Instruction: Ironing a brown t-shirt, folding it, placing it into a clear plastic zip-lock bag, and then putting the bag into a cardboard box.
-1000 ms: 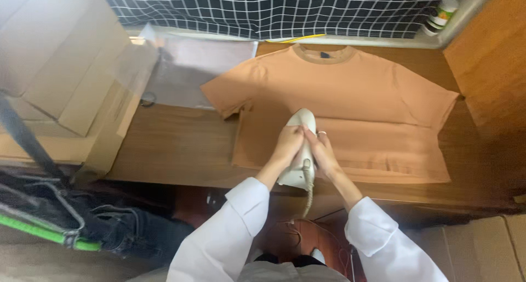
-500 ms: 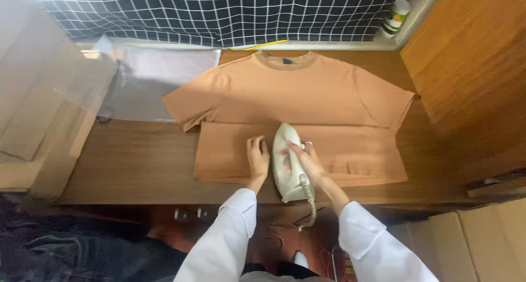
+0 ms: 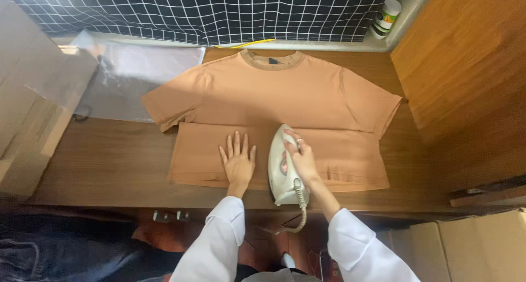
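At the far left of the frame a cardboard box (image 3: pixel 33 123) leans in, and just right of it, in the upper left, a clear plastic sheet (image 3: pixel 137 79) lies on the wooden table (image 3: pixel 109 161), its right edge tucked beside the shirt's sleeve. The shirt (image 3: pixel 274 95), a tan T-shirt, lies flat across the middle of the frame, collar toward the top, with its lower part folded up into a band near the table's front edge. On that band, a little left of centre, the left hand (image 3: pixel 238 161) rests palm down, fingers spread and flat on the cloth. Just to its right, apart from it by a narrow strip of cloth, stands the white iron (image 3: pixel 282 169), nose toward the collar, its cord hanging off the table edge below. The right hand (image 3: pixel 300 158) is closed around the iron's handle from the right side. In the upper right corner a white bottle (image 3: pixel 386 16) with a green cap stands on the ledge under the checked cloth (image 3: pixel 208 10), next to a wooden wall (image 3: pixel 466 84).
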